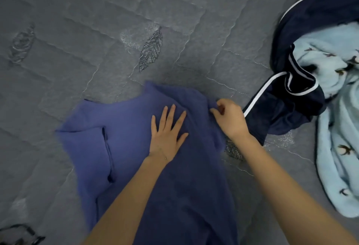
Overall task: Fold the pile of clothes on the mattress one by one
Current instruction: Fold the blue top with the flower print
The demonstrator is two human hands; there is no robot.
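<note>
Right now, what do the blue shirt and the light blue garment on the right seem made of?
Blue shirt: thin, matte cloth, probably cotton, though woven or knit is unclear. It lies limp with soft creases and no sheen. Light blue garment: plush fleece, likely synthetic. Its surface looks thick and fuzzy, with small dark printed figures.

Home bedroom: grey quilted mattress (77, 40) with stitched leaf motifs (150, 50) filling the view, a blue top (194, 196) spread on it near, navy white-piped garment (303, 21) and pale blue fleece (340, 128) heaped at right
</note>
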